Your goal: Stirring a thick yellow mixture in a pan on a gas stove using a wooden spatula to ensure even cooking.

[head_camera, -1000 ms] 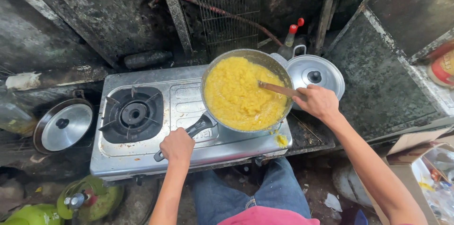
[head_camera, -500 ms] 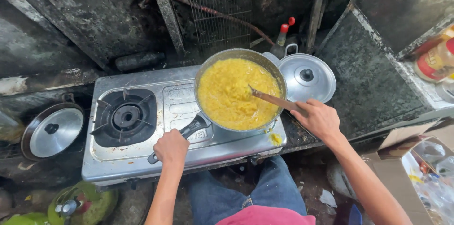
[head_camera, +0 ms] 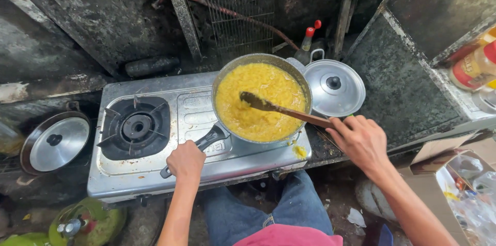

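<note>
your left hand [head_camera: 186,160] grips the black handle [head_camera: 204,142] of the pan [head_camera: 262,96] on the stove's [head_camera: 155,168] right burner; your right hand [head_camera: 361,140] holds the wooden spoon [head_camera: 281,110] in its yellow mash [head_camera: 268,91].

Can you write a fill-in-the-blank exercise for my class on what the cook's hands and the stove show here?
1. The left hand grips the pan's black ____.
2. The right hand holds a wooden spoon whose tip rests in the ____ food.
3. The stove's left burner has ____ on it.
4. Right of the pan lies a silver ____ with a black knob.

Missing words: handle; yellow; nothing; lid
</note>
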